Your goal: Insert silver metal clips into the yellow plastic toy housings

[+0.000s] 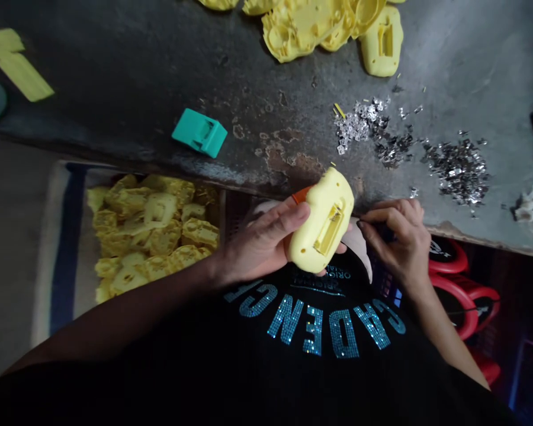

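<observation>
Yellow shell [320, 222]: held at the bench's near edge, in front of my shirt, tilted, its slotted face up. A bit of metal shows at the far end of the slot. My left hand [266, 236] is closed around its left side, thumb on the upper face, fingers beneath. My right hand [397, 231] is just right of the shell, fingers curled, thumb and index tips nearly together; I cannot tell whether a small part sits between them.

Bench [137, 112], right side: one heap of small metal clips [459, 171], with a looser scatter of metal pieces [368, 124] to its left. Teal block [199, 133] lies left of the shell. Further yellow casings [311, 26] lie at the far edge; more yellow parts [151, 231] are piled below, near left.
</observation>
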`<state>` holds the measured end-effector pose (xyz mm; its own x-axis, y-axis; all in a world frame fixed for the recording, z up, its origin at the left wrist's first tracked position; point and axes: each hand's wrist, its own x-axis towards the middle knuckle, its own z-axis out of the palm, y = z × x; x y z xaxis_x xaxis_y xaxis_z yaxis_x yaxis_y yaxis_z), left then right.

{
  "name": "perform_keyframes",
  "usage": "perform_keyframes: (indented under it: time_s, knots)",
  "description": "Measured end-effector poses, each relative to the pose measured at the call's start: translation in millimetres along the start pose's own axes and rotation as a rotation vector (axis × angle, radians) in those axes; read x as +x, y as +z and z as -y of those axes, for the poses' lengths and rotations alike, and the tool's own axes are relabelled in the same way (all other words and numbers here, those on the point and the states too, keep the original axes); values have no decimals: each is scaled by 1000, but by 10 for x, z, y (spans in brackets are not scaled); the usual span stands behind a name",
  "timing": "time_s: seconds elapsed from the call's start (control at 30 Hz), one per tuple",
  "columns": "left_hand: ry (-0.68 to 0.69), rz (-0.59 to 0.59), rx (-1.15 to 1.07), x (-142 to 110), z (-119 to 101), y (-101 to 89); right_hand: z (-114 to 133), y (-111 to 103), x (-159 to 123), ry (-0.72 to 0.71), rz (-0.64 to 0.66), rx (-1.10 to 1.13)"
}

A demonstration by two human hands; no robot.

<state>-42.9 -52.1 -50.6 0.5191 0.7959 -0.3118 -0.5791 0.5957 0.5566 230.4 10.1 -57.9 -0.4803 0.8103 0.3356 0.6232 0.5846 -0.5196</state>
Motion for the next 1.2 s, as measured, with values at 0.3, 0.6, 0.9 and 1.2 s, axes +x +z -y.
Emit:
perform_keyframes:
  time_s: [0.3, 0.6, 0.9, 1.2]
  knots:
    - [-71, 157, -69, 77, 148, 43, 374, -303, 358, 75, 197, 425]
    - [-16, 84, -58, 58, 202, 144, 436, -337, 340, 32, 169, 325]
    - [64, -83, -51, 24, 355, 64, 561, -240, 221, -9, 55, 53]
    - [44, -12, -100, 92, 350, 82, 552, -195, 46, -88, -48, -52]
